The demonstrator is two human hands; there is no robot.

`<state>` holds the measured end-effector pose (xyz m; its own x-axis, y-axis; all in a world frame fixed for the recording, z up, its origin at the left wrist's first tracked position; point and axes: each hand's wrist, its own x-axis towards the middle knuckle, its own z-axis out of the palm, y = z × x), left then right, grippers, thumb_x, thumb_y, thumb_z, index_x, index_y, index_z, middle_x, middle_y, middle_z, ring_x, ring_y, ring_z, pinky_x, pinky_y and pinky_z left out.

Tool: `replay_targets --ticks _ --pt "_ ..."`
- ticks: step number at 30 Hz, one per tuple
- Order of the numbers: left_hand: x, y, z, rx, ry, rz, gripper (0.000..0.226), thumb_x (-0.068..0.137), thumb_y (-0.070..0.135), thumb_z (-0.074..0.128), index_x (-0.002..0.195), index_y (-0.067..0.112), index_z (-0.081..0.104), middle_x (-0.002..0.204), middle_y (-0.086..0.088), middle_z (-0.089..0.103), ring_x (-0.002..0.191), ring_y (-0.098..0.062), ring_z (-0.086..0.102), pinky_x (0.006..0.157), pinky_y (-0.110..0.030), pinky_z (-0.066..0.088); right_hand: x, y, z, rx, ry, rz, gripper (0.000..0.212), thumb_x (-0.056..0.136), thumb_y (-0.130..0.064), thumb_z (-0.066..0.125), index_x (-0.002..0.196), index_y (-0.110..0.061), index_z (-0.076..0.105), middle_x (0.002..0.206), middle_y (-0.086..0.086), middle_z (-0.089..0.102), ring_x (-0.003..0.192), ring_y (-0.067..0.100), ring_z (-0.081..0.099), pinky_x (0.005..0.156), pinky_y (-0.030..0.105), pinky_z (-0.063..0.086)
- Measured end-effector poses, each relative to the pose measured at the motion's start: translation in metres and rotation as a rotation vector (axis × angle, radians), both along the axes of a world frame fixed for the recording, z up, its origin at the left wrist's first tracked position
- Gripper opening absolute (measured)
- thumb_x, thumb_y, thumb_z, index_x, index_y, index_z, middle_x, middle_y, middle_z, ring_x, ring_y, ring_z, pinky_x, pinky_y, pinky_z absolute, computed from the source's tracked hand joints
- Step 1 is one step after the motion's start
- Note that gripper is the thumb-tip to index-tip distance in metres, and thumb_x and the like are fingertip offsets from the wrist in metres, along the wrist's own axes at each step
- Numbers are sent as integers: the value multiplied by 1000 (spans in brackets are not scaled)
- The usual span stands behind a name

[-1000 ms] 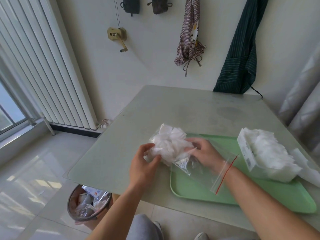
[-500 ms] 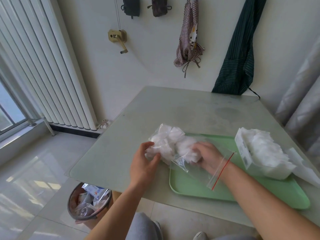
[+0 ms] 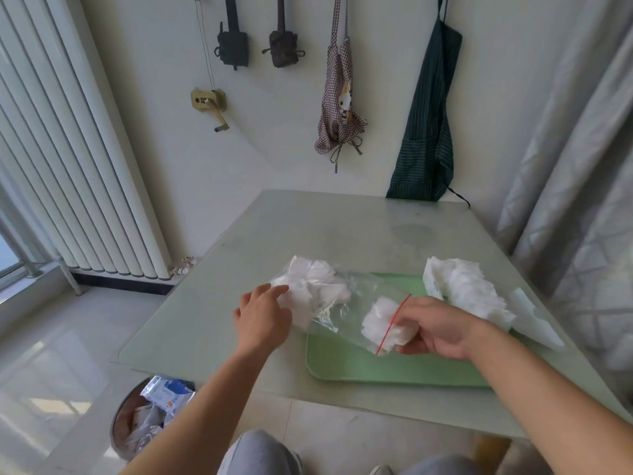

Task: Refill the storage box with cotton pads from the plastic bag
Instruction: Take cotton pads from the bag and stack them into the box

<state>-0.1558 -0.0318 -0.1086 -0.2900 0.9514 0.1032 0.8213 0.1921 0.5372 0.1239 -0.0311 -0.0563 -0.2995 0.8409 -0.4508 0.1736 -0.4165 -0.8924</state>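
Clear plastic zip bag [image 3: 337, 308] stays pinned by your left hand [image 3: 262, 318], so your right hand's [image 3: 433, 329] fingers [image 3: 409, 347] pull a white cotton-pad clump [image 3: 385, 325] beside the white storage box [image 3: 460, 289].

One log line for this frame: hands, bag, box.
left hand: holds plastic bag closed end | right hand: grips cotton pads at bag mouth | storage box: heaped, on tray
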Motion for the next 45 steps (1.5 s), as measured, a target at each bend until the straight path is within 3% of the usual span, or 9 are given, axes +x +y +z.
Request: replay_targets --ticks 6,9,14,18,22,29,35,40,45 --pt "41 -2 56 128 -89 -58 42 87 23 54 126 35 60 144 9 48 132 -21 39 108 -39 29 45 -8 37 119 -391 -20 5 70 -19 62 72 -19 58 58 0 52 55 16 47 49 18 36" --pt "82 -8 79 230 -239 -278 31 89 30 60 120 29 65 127 9 62 116 -13 55 98 -29 41 62 -9 54 219 -288 -105 10 62 -20 64 72 -17 63 64 3 54 60 17 49 53 24 37" --pt "151 -9 96 41 -701 -559 53 82 42 74 125 15 60 112 1 69 93 -8 66 82 -23 53 72 -4 68 341 -43 -72 23 87 2 60 102 -11 70 92 10 70 87 23 64 73 35 49" --pt "182 -1 99 20 -955 -599 25 86 16 74 107 10 63 96 -5 66 79 -13 67 64 -22 55 82 3 73 373 9 -75 29 88 -1 62 116 -7 66 104 13 71 94 25 66 78 37 53" --pt "194 15 94 26 -1020 -546 20 84 3 73 101 5 62 90 -7 63 75 -18 67 65 -27 59 94 13 72 388 -54 -110 27 87 -13 71 113 -8 67 107 13 72 96 25 70 81 37 57" --pt "207 45 80 11 -851 -467 8 91 10 65 97 14 62 85 -6 72 65 -19 70 66 -34 57 123 50 66 432 -171 -176 27 85 -12 74 110 -4 68 105 14 73 90 24 70 76 34 58" --pt "215 75 62 -125 -219 -597 30 93 10 49 110 24 70 102 3 69 86 -18 66 79 -22 49 133 85 51 338 42 -375 33 86 -5 72 117 2 62 108 17 70 90 25 71 70 33 62" --pt "225 91 52 -216 -181 -630 35 90 11 48 104 33 71 93 3 65 72 -14 57 70 -21 46 130 109 31 324 -107 -245 30 80 4 75 108 -4 65 108 18 69 97 28 70 83 42 60" --pt "227 107 40 -250 -170 -672 25 91 19 54 104 32 72 102 -2 70 74 -17 58 74 -24 48 130 122 19 329 -315 -126 18 86 -1 70 100 -10 64 92 11 65 78 23 67 61 29 57"
